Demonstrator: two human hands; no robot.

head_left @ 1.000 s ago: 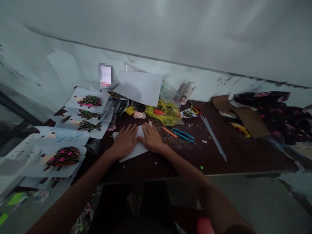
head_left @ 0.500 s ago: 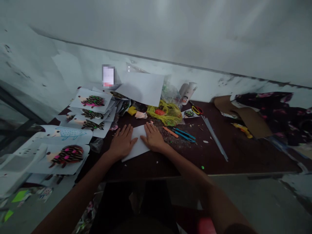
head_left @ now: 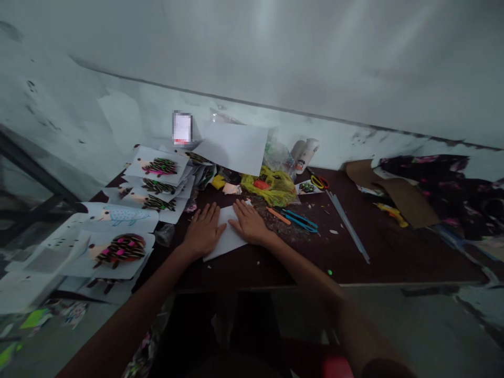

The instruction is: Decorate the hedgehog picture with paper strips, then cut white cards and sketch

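A white sheet of paper [head_left: 226, 242], seemingly folded, lies on the dark table near its front edge. My left hand [head_left: 202, 231] rests flat on the paper's left side, fingers stretched out. On its right side my right hand [head_left: 249, 222] presses flat, fingers extended and thumb toward the left hand. Neither hand grips anything. Just right of my right hand lie an orange-handled tool [head_left: 279, 216] and blue thread snips [head_left: 301, 221]. A yellow plastic bag [head_left: 277, 190] with a red item in it sits beyond the hands.
Stacked hedgehog pictures [head_left: 159, 167] cover the left side, with more hedgehog sheets [head_left: 122, 249] nearer. Scissors [head_left: 318, 181], clear sticks [head_left: 348, 226], a yellow glue gun [head_left: 390, 214] and brown cardboard [head_left: 409, 202] lie to the right. A large white sheet [head_left: 238, 147] and lit phone [head_left: 182, 127] stand behind.
The camera view has shifted slightly, so the scene sits a little further right and lower. Both hands stay flat on the paper.
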